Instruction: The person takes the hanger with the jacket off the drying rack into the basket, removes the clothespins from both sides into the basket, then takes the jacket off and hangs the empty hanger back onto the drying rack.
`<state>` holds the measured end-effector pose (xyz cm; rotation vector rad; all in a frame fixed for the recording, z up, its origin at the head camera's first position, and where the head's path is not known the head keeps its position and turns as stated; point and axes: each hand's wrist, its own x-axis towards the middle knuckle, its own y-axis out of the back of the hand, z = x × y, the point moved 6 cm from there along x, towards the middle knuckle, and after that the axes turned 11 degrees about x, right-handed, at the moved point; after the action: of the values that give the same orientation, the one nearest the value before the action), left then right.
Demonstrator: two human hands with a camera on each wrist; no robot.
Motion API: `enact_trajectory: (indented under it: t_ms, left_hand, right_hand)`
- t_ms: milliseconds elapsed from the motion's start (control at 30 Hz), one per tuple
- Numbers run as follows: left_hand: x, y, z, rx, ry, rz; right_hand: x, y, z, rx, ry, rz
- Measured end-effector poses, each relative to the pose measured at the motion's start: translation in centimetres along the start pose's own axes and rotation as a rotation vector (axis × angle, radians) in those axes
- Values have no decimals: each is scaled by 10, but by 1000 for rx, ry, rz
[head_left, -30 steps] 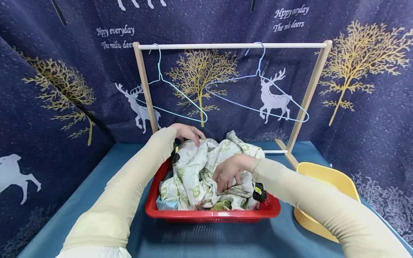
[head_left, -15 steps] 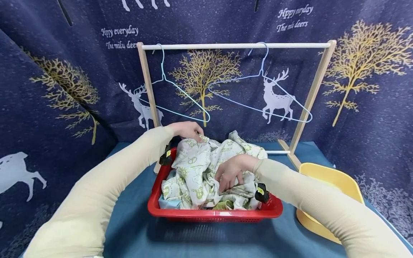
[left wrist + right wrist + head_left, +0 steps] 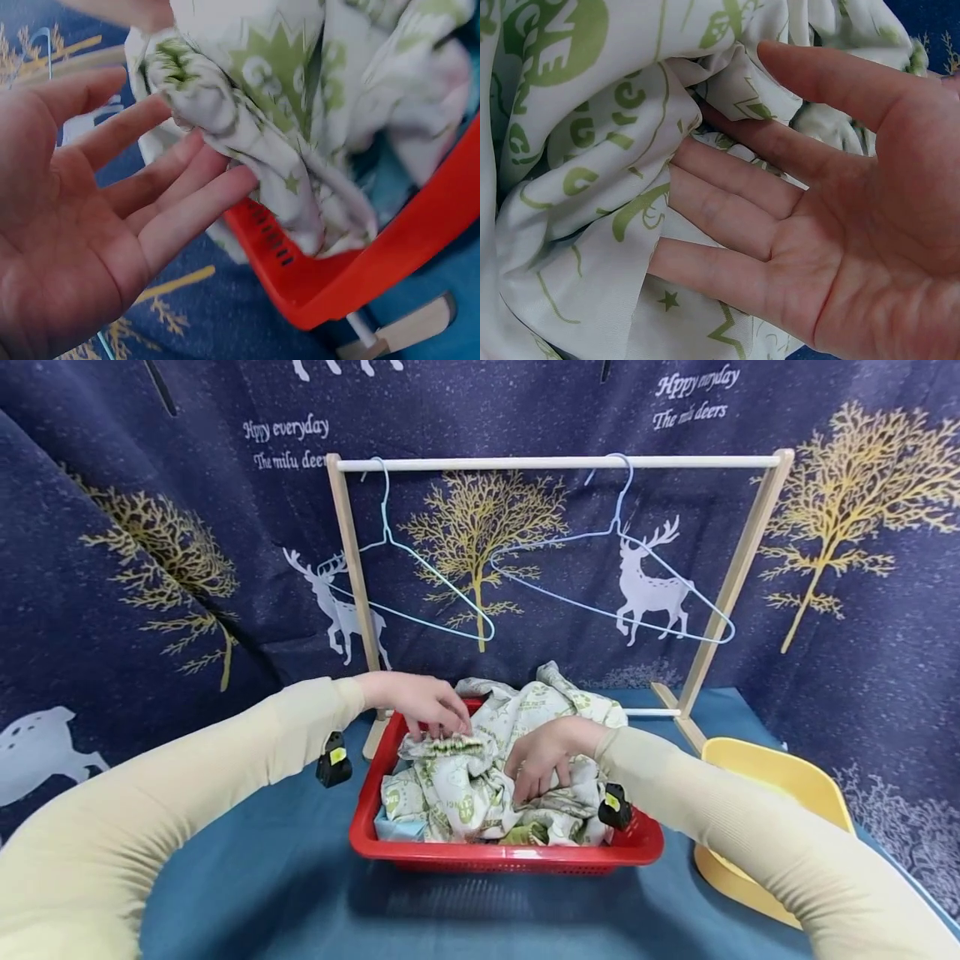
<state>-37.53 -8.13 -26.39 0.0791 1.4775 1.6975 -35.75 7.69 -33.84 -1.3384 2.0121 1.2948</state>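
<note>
A crumpled white cloth printed with green lettering and stars (image 3: 465, 797) heaps up in a red basket (image 3: 510, 857). At the basket's far left side, my left hand (image 3: 427, 703) touches a gathered, elastic-looking edge of this cloth. In the left wrist view the fingers of the left hand (image 3: 112, 202) are mostly straight, the fingertips against the folds and the thumb apart. My right hand (image 3: 543, 756) rests on the cloth at the right. From the right wrist view, the right hand's (image 3: 810, 217) extended fingers reach between folds, partly hidden, with the thumb spread away.
Behind the basket stands a wooden rack with a white rod (image 3: 555, 463). A light-green hanger (image 3: 431, 581) and a blue hanger (image 3: 667, 564) hang from it. A yellow container (image 3: 780, 768) sits at the right, partly behind the right forearm. Light-blue cloth (image 3: 401, 828) shows in the basket.
My left hand has come down and nearer, from the heap's far top-left to its left part; the gathered edge under it now shows. The right hand stays almost in place. The view has shifted slightly.
</note>
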Motion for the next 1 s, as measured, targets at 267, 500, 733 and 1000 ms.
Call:
enact_trajectory:
  t_ms: [267, 500, 733, 1000]
  left_hand:
    - [0, -35, 7, -15, 25, -150]
    - [15, -65, -7, -84, 116, -256]
    - [30, -72, -9, -146, 207, -347]
    - [39, -70, 1, -25, 223, -350]
  right_hand:
    - [-2, 1, 2, 8, 9, 3]
    - [-2, -1, 1, -12, 32, 11]
    - [-4, 2, -2, -19, 23, -24]
    - [-27, 16, -15, -91, 59, 3]
